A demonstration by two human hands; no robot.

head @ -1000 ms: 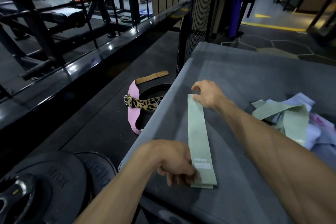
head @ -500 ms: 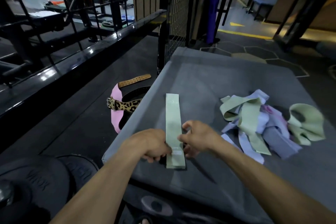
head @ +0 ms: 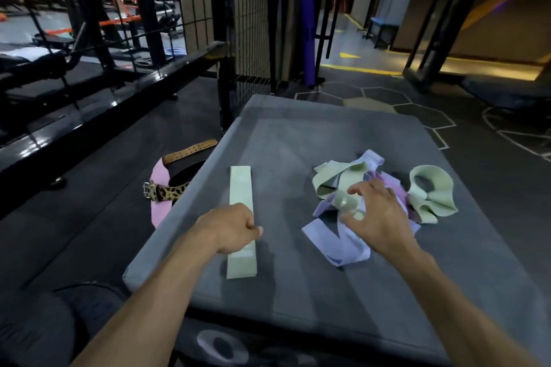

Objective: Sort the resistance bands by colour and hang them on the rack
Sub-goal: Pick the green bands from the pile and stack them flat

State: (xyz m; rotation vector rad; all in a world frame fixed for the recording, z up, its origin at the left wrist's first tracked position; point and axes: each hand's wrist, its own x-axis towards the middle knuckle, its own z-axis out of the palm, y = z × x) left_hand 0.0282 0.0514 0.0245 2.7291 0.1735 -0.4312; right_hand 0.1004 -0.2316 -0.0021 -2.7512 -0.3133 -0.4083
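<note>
1. Since half a second ago, the right hand [head: 376, 214] has left the flat pale green stretchy band [head: 241, 197] and gone over to the jumbled pile of green, purple and pink bands [head: 346, 188].
2. Head view: the flat band lies long and straight on the big grey padded mat [head: 298, 140], near the mat's left side.
3. The left hand [head: 231, 229] is curled into a loose fist, and it rests on the near part of the flat band. I cannot tell if it pinches the band or only presses it down.
4. The right hand has its fingers spread out and bent a little. It is over the pile and holds nothing that I can see.
5. One curled pale green band [head: 430, 197] sits at the right edge of the pile.
6. One long light purple band [head: 337, 244] sticks out of the pile toward the person.
7. On the dark floor, just beside the mat's left edge, lie a pink belt with a leopard-spot strap [head: 162, 192] and a brown strap with holes [head: 190, 148].
8. A black metal fence with wire mesh [head: 250, 24] stands behind the mat.
</note>
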